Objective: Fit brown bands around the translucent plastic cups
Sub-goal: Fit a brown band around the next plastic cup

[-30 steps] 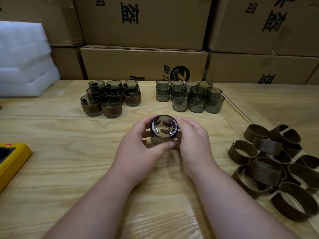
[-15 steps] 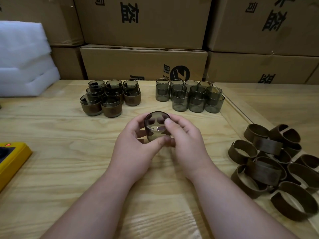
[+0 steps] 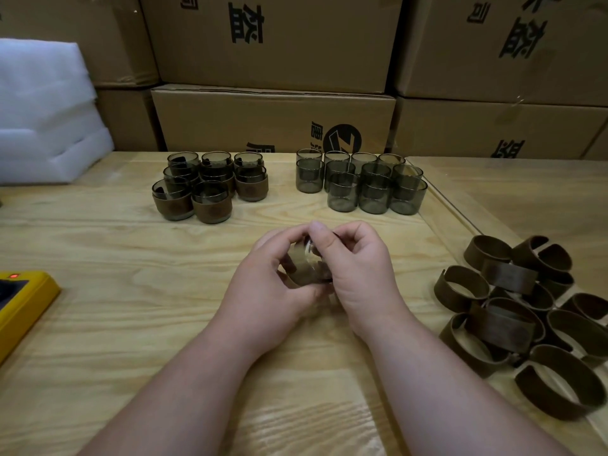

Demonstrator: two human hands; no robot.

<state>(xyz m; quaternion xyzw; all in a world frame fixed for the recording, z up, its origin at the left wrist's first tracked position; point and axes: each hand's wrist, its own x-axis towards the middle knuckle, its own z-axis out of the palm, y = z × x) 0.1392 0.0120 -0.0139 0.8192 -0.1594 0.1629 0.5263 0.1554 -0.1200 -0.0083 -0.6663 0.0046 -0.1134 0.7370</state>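
Big brown boxes point(image 3: 273, 41) stand behind a wood table point(image 3: 98, 324). Cups with bands point(image 3: 210, 187) sit at the back left. In the middle, the left hand point(image 3: 266, 287) and right hand point(image 3: 355, 271) both grip one cup point(image 3: 307, 268). Bare cups point(image 3: 362, 182) sit behind. Loose bands point(image 3: 523, 317) lie on the right.
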